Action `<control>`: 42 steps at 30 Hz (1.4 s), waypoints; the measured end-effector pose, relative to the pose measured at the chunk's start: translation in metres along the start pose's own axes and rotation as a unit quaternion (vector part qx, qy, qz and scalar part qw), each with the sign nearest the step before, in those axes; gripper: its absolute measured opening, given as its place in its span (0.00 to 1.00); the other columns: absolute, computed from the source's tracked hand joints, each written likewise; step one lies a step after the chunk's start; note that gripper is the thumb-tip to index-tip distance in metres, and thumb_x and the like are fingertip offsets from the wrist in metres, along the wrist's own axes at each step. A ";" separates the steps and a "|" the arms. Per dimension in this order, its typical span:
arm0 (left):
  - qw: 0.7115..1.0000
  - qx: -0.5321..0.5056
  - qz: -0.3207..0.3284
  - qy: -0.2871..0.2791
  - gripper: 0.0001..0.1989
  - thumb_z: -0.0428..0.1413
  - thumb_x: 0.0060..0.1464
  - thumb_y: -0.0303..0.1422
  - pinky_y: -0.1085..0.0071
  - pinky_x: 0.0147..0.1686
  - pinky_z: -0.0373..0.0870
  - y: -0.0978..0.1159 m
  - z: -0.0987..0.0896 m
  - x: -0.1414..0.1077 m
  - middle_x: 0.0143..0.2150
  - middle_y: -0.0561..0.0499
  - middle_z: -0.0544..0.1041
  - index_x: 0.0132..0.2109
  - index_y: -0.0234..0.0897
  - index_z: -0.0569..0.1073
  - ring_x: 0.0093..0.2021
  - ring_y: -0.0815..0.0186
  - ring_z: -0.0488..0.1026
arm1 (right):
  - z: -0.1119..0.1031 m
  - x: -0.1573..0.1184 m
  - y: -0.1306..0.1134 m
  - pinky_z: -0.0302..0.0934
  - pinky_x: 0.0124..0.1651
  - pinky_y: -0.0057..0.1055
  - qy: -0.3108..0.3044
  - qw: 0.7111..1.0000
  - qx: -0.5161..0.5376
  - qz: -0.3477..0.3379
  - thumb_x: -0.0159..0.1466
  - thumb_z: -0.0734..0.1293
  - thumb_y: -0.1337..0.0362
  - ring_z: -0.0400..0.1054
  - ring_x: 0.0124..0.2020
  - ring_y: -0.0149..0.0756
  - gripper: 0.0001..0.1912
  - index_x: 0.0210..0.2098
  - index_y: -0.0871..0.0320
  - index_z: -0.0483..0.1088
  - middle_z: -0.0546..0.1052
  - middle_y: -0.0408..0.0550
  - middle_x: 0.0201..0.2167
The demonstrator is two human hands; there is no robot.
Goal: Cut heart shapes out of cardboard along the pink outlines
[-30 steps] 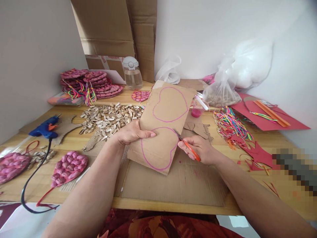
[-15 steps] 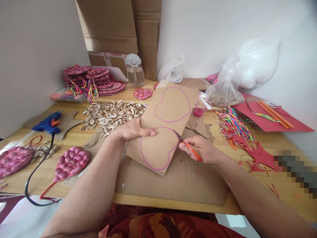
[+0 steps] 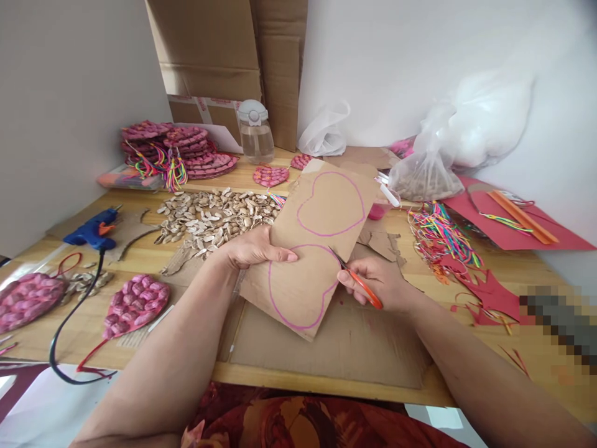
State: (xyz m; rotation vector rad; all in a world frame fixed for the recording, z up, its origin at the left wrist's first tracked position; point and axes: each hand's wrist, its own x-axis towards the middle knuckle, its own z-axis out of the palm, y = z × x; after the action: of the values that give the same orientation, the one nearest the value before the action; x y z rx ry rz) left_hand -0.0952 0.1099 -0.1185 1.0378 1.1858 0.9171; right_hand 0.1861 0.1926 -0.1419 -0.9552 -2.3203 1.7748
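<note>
Holding a cardboard sheet (image 3: 336,205) aslant with the left hand (image 3: 255,249), thumb pressing flat on top, and closing the right hand (image 3: 377,280) around orange-handled scissors (image 3: 367,289). Keeping the sheet raised above a flat cardboard piece (image 3: 303,358) at the middle of the bench's (image 3: 373,394) front edge. Now bringing the scissor blades across the sheet's right edge, tip meeting the upper right curve of the lower pink heart outline (image 3: 270,280), and so, by the look of it, working at that line; leaving the upper heart outline (image 3: 364,205) whole, with nothing coming away from the sheet. Hiding the left fingers beneath the cardboard, and covering part of the lower outline with the right hand and scissors, so not showing clearly how far apart the blades are standing or how deep any slit is running. Half covering a cup of pink liquid (image 3: 377,212) behind the sheet's right edge. Cutting off a pink heart-shaped piece (image 3: 28,302) at the left of the view, and blurring something into coarse squares (image 3: 559,323) near the bench's right edge.
</note>
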 end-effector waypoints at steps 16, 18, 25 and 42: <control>1.000 0.002 0.003 -0.024 0.27 0.72 0.39 0.32 0.58 0.47 0.79 -0.002 -0.009 0.001 0.51 0.45 0.82 0.50 0.39 0.80 0.49 0.50 0.81 | -0.003 0.002 0.007 0.44 0.21 0.26 -0.021 1.000 -0.010 0.002 0.65 0.67 0.48 0.56 0.16 0.26 0.23 0.22 0.57 0.62 0.64 0.38 0.15; 1.000 0.001 0.008 -0.024 0.26 0.71 0.39 0.32 0.58 0.46 0.79 -0.003 -0.009 0.001 0.51 0.45 0.82 0.49 0.39 0.81 0.48 0.49 0.81 | -0.002 0.002 0.006 0.44 0.22 0.26 -0.025 0.999 -0.022 0.001 0.65 0.66 0.48 0.56 0.16 0.26 0.24 0.22 0.57 0.62 0.64 0.38 0.14; 1.000 0.014 0.016 -0.019 0.23 0.71 0.38 0.32 0.59 0.47 0.78 -0.007 -0.014 0.001 0.47 0.46 0.84 0.46 0.40 0.82 0.46 0.51 0.81 | -0.002 0.000 -0.004 0.45 0.21 0.26 -0.022 0.997 -0.080 -0.005 0.66 0.65 0.47 0.57 0.16 0.26 0.25 0.21 0.57 0.61 0.65 0.39 0.14; 0.998 0.002 0.038 -0.042 0.25 0.71 0.38 0.30 0.56 0.44 0.78 -0.003 0.000 0.003 0.45 0.45 0.84 0.48 0.39 0.81 0.44 0.50 0.81 | -0.003 -0.006 -0.011 0.55 0.22 0.24 -0.024 0.993 -0.109 0.025 0.65 0.64 0.42 0.62 0.16 0.27 0.29 0.21 0.59 0.69 0.71 0.44 0.13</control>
State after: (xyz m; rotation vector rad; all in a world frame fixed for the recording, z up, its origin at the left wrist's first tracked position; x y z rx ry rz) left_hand -0.0946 0.1116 -0.1222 1.1205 1.0853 0.9203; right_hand 0.1875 0.1901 -0.1289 -1.0186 -2.5848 1.6019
